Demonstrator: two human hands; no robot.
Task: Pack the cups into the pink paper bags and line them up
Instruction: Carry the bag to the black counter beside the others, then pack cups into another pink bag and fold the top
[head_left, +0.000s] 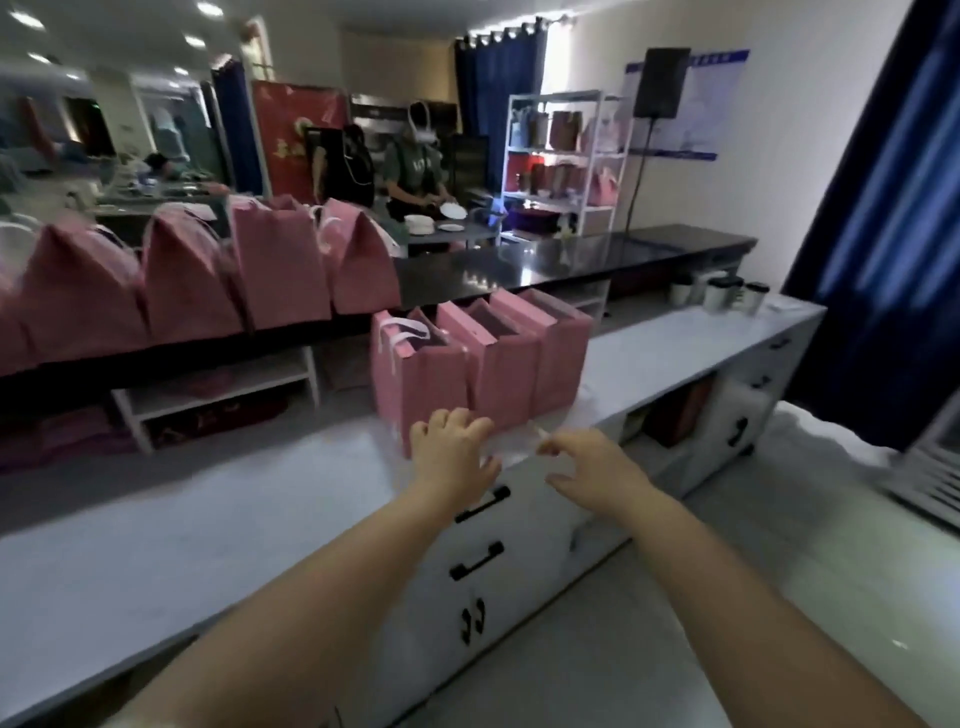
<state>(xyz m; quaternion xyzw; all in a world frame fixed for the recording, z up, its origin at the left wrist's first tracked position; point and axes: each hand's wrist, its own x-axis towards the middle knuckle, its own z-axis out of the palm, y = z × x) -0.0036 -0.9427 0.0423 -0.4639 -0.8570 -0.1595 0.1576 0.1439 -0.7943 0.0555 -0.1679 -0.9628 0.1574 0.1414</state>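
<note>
left hand (453, 448), right hand (595, 470) over counter edge (358, 499), beside pink bags (483, 364)

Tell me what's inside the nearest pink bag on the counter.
The nearest pink bag stands open, its white handles drooping over a dark interior. Its walls hide whatever sits lower down.

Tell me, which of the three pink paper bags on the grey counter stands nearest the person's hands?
The leftmost pink paper bag, with white handles showing at its top; the left hand is right in front of it.
</note>
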